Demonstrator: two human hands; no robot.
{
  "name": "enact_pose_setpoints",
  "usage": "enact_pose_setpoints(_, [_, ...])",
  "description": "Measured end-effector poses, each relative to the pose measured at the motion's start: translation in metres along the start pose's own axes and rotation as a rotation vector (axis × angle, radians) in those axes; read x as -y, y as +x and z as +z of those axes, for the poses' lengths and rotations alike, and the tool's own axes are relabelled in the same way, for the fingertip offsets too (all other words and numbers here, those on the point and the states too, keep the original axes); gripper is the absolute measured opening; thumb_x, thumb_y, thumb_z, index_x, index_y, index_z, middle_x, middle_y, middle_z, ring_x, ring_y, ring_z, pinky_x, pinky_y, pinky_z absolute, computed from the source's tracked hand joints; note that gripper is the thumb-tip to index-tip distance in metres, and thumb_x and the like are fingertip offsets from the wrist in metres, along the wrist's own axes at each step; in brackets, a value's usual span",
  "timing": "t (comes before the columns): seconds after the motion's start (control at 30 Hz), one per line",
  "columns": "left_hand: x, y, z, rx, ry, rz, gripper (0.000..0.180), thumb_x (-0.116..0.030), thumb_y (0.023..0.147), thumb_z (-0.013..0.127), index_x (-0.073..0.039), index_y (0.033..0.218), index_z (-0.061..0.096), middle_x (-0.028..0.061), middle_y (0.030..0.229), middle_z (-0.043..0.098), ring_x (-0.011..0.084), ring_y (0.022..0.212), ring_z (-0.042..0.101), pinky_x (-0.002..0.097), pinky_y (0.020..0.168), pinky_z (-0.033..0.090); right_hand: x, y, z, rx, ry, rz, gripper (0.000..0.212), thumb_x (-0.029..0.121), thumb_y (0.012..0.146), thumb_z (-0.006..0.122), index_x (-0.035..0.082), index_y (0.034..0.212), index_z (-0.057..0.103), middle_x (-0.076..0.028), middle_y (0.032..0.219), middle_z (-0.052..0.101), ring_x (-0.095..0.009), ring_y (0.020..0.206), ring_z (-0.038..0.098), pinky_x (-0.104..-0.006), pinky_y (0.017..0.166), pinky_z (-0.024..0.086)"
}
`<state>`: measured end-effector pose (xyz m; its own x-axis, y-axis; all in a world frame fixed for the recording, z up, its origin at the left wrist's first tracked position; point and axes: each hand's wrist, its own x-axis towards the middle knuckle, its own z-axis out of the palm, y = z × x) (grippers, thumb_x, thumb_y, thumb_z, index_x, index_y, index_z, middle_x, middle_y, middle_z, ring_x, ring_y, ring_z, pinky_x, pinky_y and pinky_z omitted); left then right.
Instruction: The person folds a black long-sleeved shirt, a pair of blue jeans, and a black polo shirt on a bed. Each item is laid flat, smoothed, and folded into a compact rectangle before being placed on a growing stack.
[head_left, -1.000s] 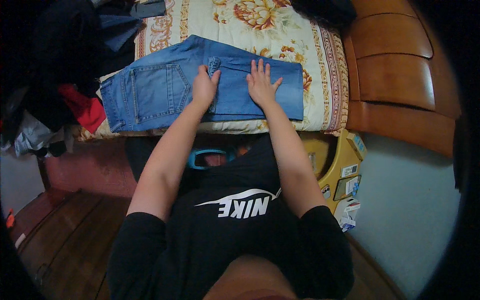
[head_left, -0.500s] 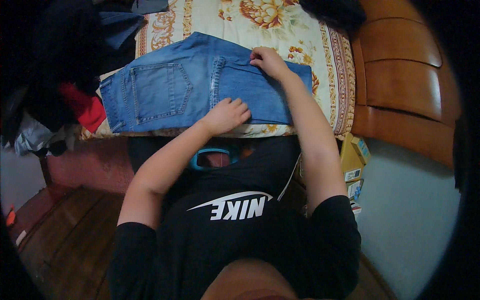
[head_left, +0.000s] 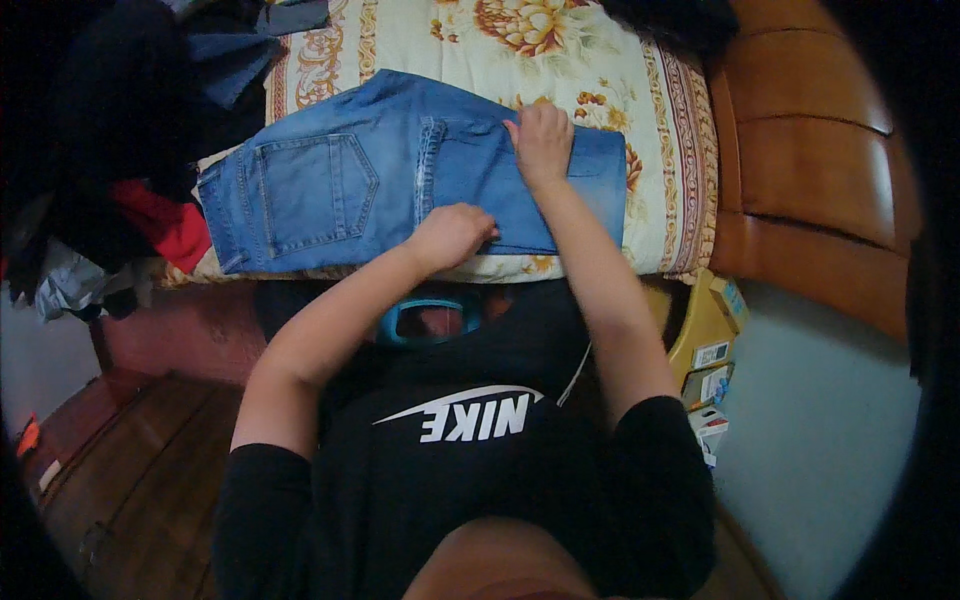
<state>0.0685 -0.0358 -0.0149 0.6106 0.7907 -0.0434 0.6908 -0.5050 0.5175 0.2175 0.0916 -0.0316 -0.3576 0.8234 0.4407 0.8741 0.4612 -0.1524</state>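
A pair of blue jeans lies flat on the bed, waist to the left, with a back pocket facing up and the leg part folded back over itself. My left hand is closed at the near edge of the folded leg, its fingers curled onto the denim. At the far edge, my right hand rests with bent fingers and the thumb toward the left, pinching the cloth. The palm hides some of what it grips. The leg's hem sits near the fold below the pocket.
A cream floral quilt covers the bed. Dark clothes and a red garment are heaped at the left. A brown wooden headboard stands at the right, with yellow boxes below it. Something with a teal rim shows under the bed edge.
My right wrist has swung left and its fingers now point toward the far side. The fingers of my left hand have curled in more. The jeans lie in nearly the same place.
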Motion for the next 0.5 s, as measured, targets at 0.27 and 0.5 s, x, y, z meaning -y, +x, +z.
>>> enact_pose_setpoints(0.27, [0.023,0.039,-0.01,-0.433,0.309,-0.371,0.039,-0.03,0.081,0.053,-0.004,0.111,0.048,0.0096,0.115,0.046,0.0245,0.109,0.042,0.0494,0.092,0.03,0.004,-0.021,0.008,0.153,0.126,0.294,0.025,0.028,0.078,0.059,0.007,0.089,0.051,-0.01,0.092,0.053,-0.027,0.092,0.049,-0.0406,0.078,0.041])
enact_pose_setpoints(0.5, [0.024,0.029,-0.001,-0.387,0.428,-0.381,0.057,-0.041,0.083,0.046,-0.005,0.126,0.039,0.0129,0.137,0.03,0.0255,0.125,0.03,0.0571,0.097,0.022,0.03,-0.064,-0.01,0.178,0.004,0.177,0.049,0.027,0.085,0.049,0.004,0.126,0.038,-0.013,0.123,0.042,-0.029,0.121,0.035,-0.0467,0.099,0.026])
